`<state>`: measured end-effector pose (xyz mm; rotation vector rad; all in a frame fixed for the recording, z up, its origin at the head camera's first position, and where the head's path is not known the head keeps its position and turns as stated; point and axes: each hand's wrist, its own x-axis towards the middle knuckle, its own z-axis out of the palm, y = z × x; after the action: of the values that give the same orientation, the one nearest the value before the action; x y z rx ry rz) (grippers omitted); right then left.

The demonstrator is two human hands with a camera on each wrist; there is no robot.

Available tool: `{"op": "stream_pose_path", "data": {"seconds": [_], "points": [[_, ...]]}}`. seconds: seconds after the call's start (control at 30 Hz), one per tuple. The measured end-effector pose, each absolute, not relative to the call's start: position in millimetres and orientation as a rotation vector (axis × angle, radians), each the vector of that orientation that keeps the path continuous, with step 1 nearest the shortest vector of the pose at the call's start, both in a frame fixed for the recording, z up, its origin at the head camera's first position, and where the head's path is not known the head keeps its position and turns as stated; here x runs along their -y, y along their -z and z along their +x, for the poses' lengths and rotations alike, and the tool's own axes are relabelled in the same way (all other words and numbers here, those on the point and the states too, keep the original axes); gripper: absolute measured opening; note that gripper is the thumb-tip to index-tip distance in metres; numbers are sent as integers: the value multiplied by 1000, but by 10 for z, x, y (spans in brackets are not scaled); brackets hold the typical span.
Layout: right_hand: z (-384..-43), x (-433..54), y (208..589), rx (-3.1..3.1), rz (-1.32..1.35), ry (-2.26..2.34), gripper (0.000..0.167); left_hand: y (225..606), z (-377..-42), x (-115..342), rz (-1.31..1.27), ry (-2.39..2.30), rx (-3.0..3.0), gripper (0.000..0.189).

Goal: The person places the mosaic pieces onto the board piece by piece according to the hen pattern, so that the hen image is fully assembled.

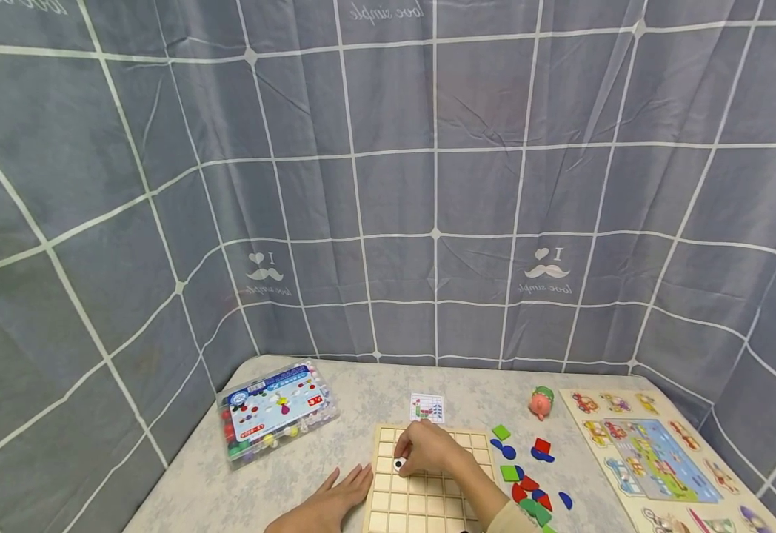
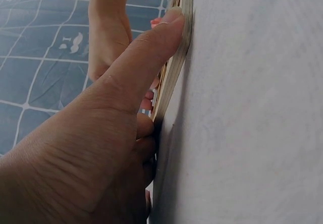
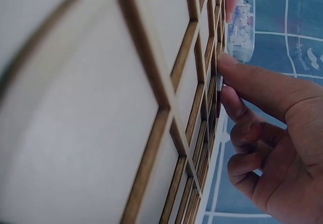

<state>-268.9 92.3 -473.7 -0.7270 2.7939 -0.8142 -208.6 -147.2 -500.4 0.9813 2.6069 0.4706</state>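
A square wooden grid board [image 1: 417, 505] lies on the table. Over its upper left cells, my right hand [image 1: 426, 446] pinches a small white round piece with a black dot [image 1: 398, 464] between thumb and index finger. Seen from the right wrist, the thumb and index finger [image 3: 247, 80] meet at the board's surface, the other fingers loosely bent. My left hand [image 1: 336, 497] lies with fingers extended beside the board's left edge. In the left wrist view its thumb [image 2: 151, 42] touches the board's side [image 2: 176, 62].
Behind the board lies a small picture card [image 1: 427, 408]. Coloured flat pieces [image 1: 520, 491] are scattered to its right, with a pink and green toy [image 1: 541, 402] and a wooden picture puzzle [image 1: 654, 451] beyond. A clear box of beads [image 1: 278, 411] stands at left, before grey checked curtains.
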Motion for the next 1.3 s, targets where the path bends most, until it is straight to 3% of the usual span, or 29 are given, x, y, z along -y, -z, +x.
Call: {"op": "stream_pose_path", "data": {"seconds": [0.67,1.3], "points": [[-2674,-981,4672,-2796,-698,819,20,5009,-2104,1469,959,-511,-2585,105],[-2535,-1338,4638,-2830,-656,844,17,5005,-2104,1496,980,-541,-2570,107]]}}
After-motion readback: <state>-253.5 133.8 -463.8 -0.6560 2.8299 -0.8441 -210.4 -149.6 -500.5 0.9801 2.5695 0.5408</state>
